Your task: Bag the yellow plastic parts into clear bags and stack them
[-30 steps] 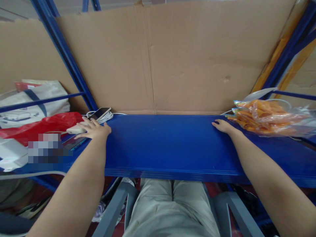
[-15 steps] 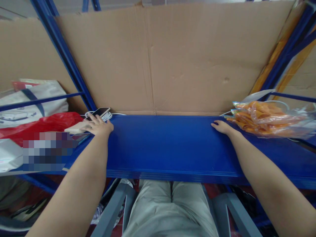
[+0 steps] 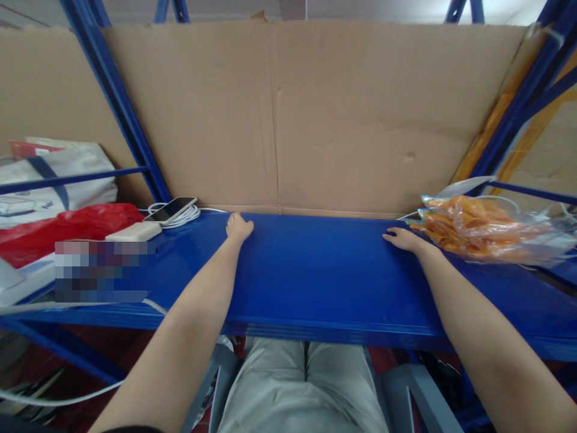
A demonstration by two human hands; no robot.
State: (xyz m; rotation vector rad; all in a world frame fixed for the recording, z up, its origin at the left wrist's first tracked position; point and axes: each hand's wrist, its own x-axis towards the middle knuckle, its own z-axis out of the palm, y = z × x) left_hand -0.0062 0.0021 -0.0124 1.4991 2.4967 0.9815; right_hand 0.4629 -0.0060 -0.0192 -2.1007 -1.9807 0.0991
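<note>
My left hand (image 3: 238, 227) rests on the blue shelf board (image 3: 315, 270) near the cardboard back wall, fingers curled under with nothing seen in them. It lies to the right of a white power bank (image 3: 133, 231) and a phone (image 3: 170, 209) on a coil of white cable (image 3: 183, 216). My right hand (image 3: 401, 239) lies flat on the shelf, fingers spread, just left of a clear bag of orange snacks (image 3: 478, 225), close to it or touching.
A tall cardboard sheet (image 3: 315, 114) backs the shelf between blue rack posts (image 3: 119, 114). At the left lie a red plastic bag (image 3: 67, 225) and a white tote bag (image 3: 49, 180). My legs in light trousers (image 3: 302, 391) show below the shelf edge.
My left hand has left the power bank and phone at the left and slid right along the shelf toward the middle. My right hand has stayed in place.
</note>
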